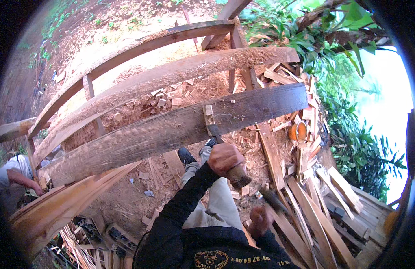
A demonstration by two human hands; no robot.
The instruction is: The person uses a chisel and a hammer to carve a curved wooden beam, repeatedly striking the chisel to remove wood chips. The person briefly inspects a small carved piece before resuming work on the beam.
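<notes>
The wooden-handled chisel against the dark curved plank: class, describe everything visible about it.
The wooden-handled chisel has a dark metal blade and a thick, battered brown handle. It stands tilted, blade tip set against the lower edge of the dark curved plank beside a small pale block. The left hand grips the handle; its frayed butt end sticks out below the fist.

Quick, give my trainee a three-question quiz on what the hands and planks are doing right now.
1. True or false: the left hand grips a chisel whose blade meets the dark curved plank.
2. Which tool does the right hand hold? A) mallet B) saw C) brush
3. Fill in: a second person shows at the ____ edge of the view.

Key: 1 true. 2 A, a mallet, head blurred. 3 left.
</notes>
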